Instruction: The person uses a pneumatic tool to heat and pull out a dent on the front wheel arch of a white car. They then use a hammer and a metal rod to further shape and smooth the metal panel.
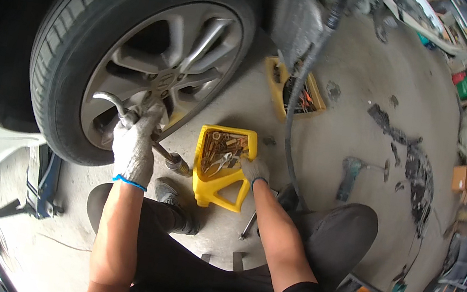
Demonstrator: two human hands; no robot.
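Note:
My left hand (135, 146), in a white knit glove with a blue cuff, is closed around a metal part in front of the wheel's rim. A curved, hook-like metal end (111, 98) of the part sticks out at the left. A dark rod with a thick ribbed end (178, 164) shows below the fingers at the right; whether it belongs to the same part is hidden. My right hand (255, 168), gloved too, grips the right rim of a cut-open yellow jug (198, 186); its fingertips are partly hidden. Bolts and pliers (220, 163) lie in the jug.
A car wheel (153, 73) fills the upper left. Behind the jug stands a second yellow container (280, 108) with tools, crossed by a dark hose (293, 112). A teal power tool (350, 178) and dark debris (415, 179) lie on the right floor. A blue jack (45, 181) stands left.

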